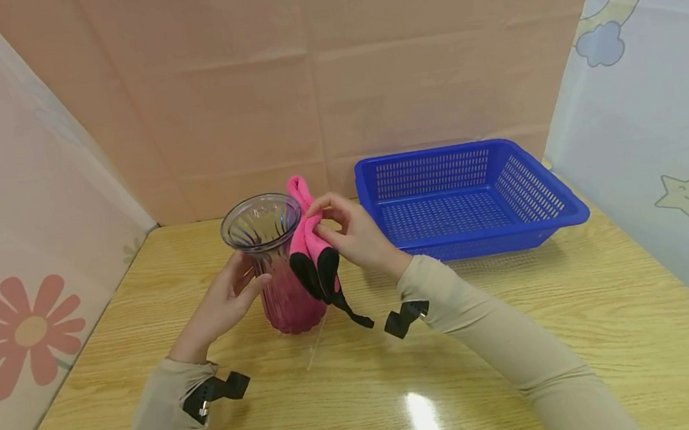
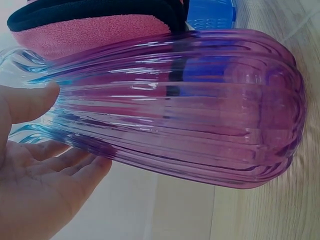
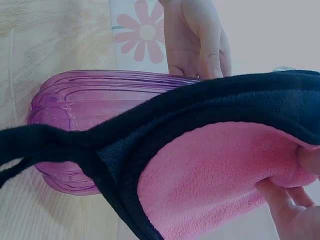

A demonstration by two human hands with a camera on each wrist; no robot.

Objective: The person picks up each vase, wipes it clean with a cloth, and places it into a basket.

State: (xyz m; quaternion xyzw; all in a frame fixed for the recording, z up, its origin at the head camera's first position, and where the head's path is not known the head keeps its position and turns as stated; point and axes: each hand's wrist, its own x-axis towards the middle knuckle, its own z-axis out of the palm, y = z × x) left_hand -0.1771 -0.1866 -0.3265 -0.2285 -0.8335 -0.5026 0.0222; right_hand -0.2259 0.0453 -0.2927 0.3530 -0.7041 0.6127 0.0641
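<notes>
A ribbed glass vase point(image 1: 290, 294), clear at its flared rim and pink-purple below, stands upright on the table. My left hand point(image 1: 227, 301) holds it just below the rim, thumb on the near side; in the left wrist view the fingers point(image 2: 75, 167) lie along its side. My right hand point(image 1: 352, 231) pinches a folded pink fleecy cloth point(image 1: 307, 236) with black edging and a black strap loop. The cloth hangs against the right side of the vase's rim and covers part of the glass. In the right wrist view, the cloth point(image 3: 210, 175) hides the vase's upper part.
A blue plastic basket point(image 1: 473, 240) with slotted walls sits to the right, behind my right hand. The wooden table point(image 1: 352, 403) meets a peach cloth backdrop point(image 1: 244, 99) at the back. Patterned panels stand on both sides. A thin pale line lies before the vase.
</notes>
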